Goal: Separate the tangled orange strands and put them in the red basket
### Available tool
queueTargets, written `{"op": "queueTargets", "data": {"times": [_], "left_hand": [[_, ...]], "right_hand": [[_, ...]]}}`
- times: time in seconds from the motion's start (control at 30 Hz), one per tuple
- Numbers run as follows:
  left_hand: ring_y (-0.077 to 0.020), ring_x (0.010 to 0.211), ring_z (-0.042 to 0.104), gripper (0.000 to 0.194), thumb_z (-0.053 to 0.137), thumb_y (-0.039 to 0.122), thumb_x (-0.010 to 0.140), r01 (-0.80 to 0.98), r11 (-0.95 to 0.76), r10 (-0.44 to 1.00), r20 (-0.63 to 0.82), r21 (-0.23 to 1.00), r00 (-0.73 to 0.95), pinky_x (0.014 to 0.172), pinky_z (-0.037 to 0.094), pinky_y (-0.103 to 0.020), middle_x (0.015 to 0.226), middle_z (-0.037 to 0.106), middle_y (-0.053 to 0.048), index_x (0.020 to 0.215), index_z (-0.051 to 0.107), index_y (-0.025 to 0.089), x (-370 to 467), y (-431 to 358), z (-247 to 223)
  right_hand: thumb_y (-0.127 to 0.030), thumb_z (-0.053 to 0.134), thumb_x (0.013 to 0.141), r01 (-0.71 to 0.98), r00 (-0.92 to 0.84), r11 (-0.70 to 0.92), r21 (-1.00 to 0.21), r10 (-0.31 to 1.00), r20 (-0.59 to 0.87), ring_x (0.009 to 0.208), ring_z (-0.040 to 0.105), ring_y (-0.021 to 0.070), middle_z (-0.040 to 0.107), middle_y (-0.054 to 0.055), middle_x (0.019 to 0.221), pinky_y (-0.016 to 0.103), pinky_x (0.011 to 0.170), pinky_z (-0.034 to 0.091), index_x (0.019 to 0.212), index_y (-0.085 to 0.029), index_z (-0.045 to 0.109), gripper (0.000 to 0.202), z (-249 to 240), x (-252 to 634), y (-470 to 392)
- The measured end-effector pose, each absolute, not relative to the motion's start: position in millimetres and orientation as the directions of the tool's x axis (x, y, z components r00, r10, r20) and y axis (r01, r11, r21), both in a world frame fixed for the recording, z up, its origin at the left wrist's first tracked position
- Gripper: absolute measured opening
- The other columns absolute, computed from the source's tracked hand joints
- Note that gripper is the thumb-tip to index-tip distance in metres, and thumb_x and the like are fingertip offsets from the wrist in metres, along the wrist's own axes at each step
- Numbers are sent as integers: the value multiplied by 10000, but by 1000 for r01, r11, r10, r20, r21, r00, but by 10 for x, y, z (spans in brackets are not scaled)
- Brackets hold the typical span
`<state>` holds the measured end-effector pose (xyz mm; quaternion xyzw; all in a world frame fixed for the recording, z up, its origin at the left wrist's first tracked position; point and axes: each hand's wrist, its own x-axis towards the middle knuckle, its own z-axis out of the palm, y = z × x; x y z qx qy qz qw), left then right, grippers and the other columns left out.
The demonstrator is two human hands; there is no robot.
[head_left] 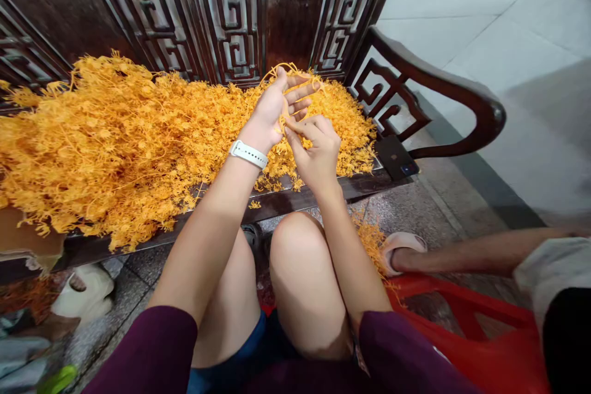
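A large heap of orange, stringy pieces with frilly ends (138,141) covers the seat of a dark carved wooden bench. Above its right part, my left hand (277,104), with a white watch band at the wrist, is turned palm up with its fingers apart. A thin orange strand (289,66) loops over and behind its fingers and runs across the palm. Close beside it, my right hand (316,148) pinches part of the orange strand between thumb and forefinger, near the left palm.
A black phone (396,159) lies at the bench's right end, below the curved armrest (443,83). Another person's leg (475,252) and pink shoe reach in from the right, over a red plastic stool (462,320). Cardboard (28,240) is at the left.
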<state>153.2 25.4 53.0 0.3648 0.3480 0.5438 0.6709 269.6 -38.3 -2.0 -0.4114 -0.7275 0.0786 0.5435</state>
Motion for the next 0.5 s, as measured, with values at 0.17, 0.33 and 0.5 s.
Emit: {"op": "queueTargets", "data": {"times": [0.17,0.33,0.5], "left_hand": [[-254,1068,753,574,372,693,1058,-495,143,974,-32,857,225,792,603,-297,1156,762,-103,1115,666,204,1533,319,460],[-231,966,763,571,430,715,1033,-471,91,983,-3,878,185,735,593,-290,1078,768,-89,1087,680,204,1500,372,418],[-135,638,649,551,439,732,1021,-540,30,998,-58,841,-36,572,505,-262,755,692,-23,1010,673,234,1334,487,451]], "right_hand": [[-331,593,1047,534,-112,682,-500,643,758,986,617,245,642,70,986,449,927,511,1143,-256,763,209,-21,2686,-361],[-389,540,1069,526,-139,675,-517,668,731,999,594,258,626,78,995,456,940,479,1036,-228,685,219,3,2676,-390],[-391,486,1075,551,-135,639,-537,703,698,976,556,266,608,86,994,452,905,453,944,-239,556,213,6,2669,-437]]}}
